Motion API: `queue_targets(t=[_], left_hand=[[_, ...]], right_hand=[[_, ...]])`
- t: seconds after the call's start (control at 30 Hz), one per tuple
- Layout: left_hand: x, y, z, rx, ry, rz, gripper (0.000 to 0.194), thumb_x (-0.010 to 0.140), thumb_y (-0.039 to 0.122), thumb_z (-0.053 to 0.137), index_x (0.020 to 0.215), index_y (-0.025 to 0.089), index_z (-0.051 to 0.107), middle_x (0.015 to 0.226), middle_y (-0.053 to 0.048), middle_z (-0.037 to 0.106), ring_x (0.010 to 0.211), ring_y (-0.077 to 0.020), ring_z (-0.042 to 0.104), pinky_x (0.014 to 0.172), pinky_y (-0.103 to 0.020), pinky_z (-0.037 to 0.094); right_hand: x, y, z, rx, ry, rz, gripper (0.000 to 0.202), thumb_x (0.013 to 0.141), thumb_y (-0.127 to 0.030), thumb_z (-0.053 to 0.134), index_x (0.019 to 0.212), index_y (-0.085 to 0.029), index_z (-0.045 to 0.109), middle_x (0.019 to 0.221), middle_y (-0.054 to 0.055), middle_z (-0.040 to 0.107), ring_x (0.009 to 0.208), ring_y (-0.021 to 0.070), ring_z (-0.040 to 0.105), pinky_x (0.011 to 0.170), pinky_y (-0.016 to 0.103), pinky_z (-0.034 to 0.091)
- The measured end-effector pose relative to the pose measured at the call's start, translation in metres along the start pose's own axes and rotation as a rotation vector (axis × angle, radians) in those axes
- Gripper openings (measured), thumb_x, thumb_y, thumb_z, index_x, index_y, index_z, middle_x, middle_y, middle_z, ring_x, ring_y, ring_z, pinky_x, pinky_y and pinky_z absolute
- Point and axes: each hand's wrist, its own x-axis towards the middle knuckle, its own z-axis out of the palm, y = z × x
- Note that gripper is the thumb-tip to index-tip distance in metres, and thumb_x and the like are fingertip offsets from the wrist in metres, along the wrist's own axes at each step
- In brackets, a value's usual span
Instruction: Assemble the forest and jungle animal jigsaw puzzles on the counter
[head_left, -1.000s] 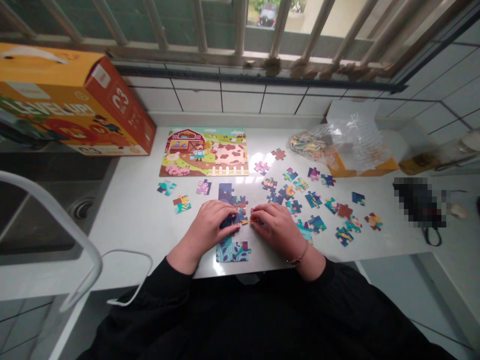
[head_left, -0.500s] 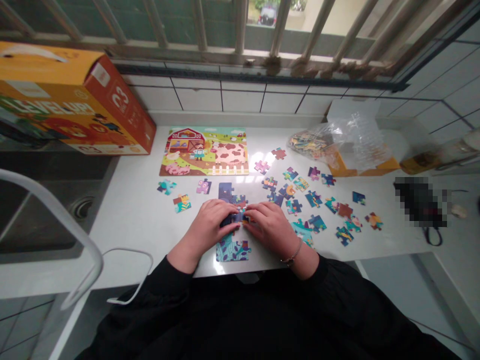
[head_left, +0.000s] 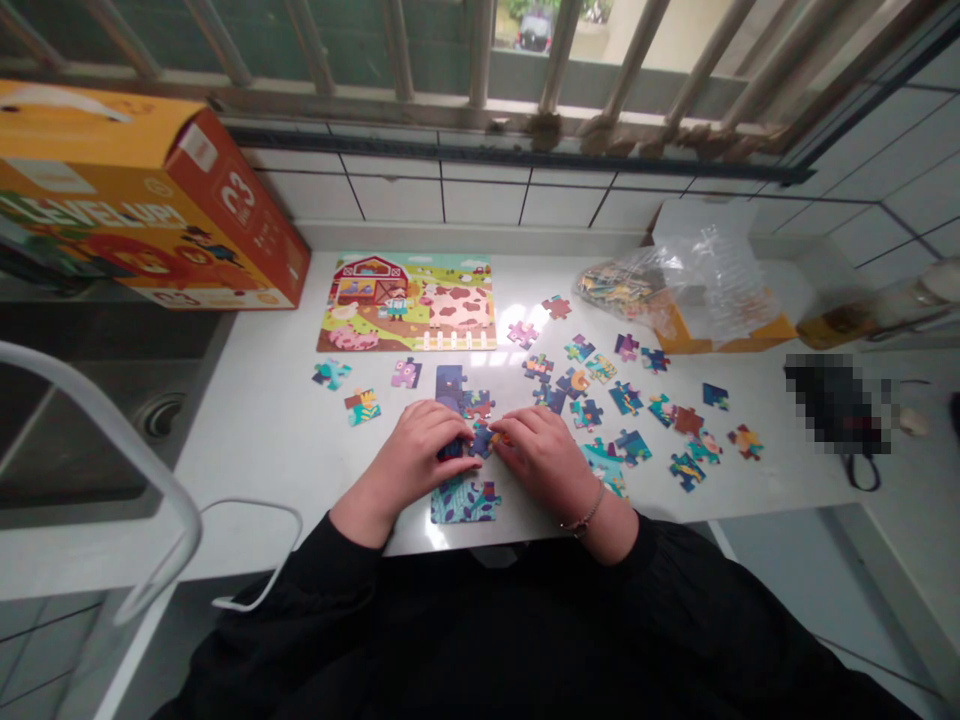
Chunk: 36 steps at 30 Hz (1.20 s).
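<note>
My left hand [head_left: 420, 445] is closed over a dark blue puzzle piece [head_left: 450, 450], its thumb and fingertips at the edge. Opposite it, my right hand [head_left: 541, 450] pinches a puzzle piece with an orange patch [head_left: 499, 438], mostly covered by the fingers. Another dark blue piece [head_left: 481, 438] shows between the fingertips; whether it is locked to its neighbours I cannot tell. Above the hands lie joined pieces, a dark blue one [head_left: 450, 380] and a brown-and-blue one [head_left: 478, 403]. Teal leafy joined pieces [head_left: 461, 503] lie just below my left hand.
Several loose pieces [head_left: 625, 398] are spread to the right, a few at the left [head_left: 364, 407]. Behind them lies a farm picture [head_left: 405, 305]. A bag of pieces [head_left: 619, 285] leans by an open box [head_left: 750, 330]. An orange carton [head_left: 247, 220] stands beside the sink [head_left: 75, 480].
The fingertips of my two hands have drawn slightly apart, my right hand shifting a little right. More of the dark blue piece between them shows.
</note>
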Motion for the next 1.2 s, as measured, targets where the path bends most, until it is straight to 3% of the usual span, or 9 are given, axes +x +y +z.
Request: queue_targets(t=[0.17, 0.3, 0.47, 0.93, 1.07, 1.2], left_hand=[[0.001, 0.003, -0.002, -0.011, -0.012, -0.001, 0.022, 0.099, 0.042, 0.084, 0.111, 0.025, 0.076, 0.112, -0.006, 0.082, 0.111, -0.0276, 0.072, 0.105, -0.048, 0.051], [0.000, 0.005, -0.003, 0.004, 0.058, -0.058, 0.015, 0.104, 0.030, 0.075, 0.118, 0.024, 0.075, 0.123, -0.009, 0.080, 0.118, -0.0283, 0.072, 0.107, -0.050, 0.054], [0.000, 0.003, 0.000, 0.046, 0.091, -0.067, 0.031, 0.105, 0.017, 0.064, 0.132, 0.026, 0.076, 0.142, -0.009, 0.077, 0.132, -0.0289, 0.070, 0.116, -0.054, 0.052], [0.000, 0.001, 0.002, 0.090, 0.042, -0.073, 0.031, 0.104, 0.018, 0.064, 0.131, 0.025, 0.077, 0.141, -0.010, 0.078, 0.129, -0.0299, 0.070, 0.114, -0.057, 0.051], [0.000, 0.001, 0.002, 0.087, 0.030, -0.078, 0.030, 0.104, 0.018, 0.064, 0.131, 0.025, 0.076, 0.143, -0.009, 0.077, 0.130, -0.0298, 0.069, 0.114, -0.056, 0.051], [-0.001, 0.000, 0.002, 0.086, 0.039, -0.076, 0.030, 0.104, 0.019, 0.064, 0.131, 0.027, 0.076, 0.142, -0.009, 0.077, 0.132, -0.0296, 0.069, 0.114, -0.055, 0.050]], right_hand=[[0.002, -0.004, 0.000, -0.010, -0.007, 0.044, 0.013, 0.111, -0.024, 0.066, 0.120, -0.023, 0.075, 0.113, 0.009, 0.080, 0.109, 0.0290, 0.068, 0.100, 0.046, 0.052], [0.001, -0.007, -0.001, 0.021, -0.016, 0.029, 0.025, 0.106, -0.036, 0.077, 0.126, -0.022, 0.072, 0.122, 0.010, 0.079, 0.115, 0.0314, 0.068, 0.101, 0.047, 0.051], [0.002, -0.010, -0.003, 0.006, -0.076, 0.037, 0.042, 0.099, -0.037, 0.086, 0.134, -0.024, 0.069, 0.127, 0.011, 0.078, 0.119, 0.0335, 0.067, 0.102, 0.050, 0.052], [0.006, 0.003, -0.012, 0.102, -0.148, 0.034, 0.058, 0.089, -0.023, 0.092, 0.140, -0.024, 0.065, 0.126, 0.010, 0.074, 0.118, 0.0312, 0.066, 0.104, 0.048, 0.053], [0.007, 0.007, -0.016, 0.146, -0.150, 0.044, 0.043, 0.087, -0.016, 0.091, 0.125, -0.023, 0.072, 0.115, 0.008, 0.072, 0.108, 0.0277, 0.067, 0.097, 0.042, 0.056], [0.010, 0.006, -0.022, 0.238, -0.141, 0.044, 0.018, 0.094, -0.010, 0.080, 0.105, -0.023, 0.074, 0.110, 0.006, 0.072, 0.103, 0.0231, 0.069, 0.094, 0.038, 0.055]])
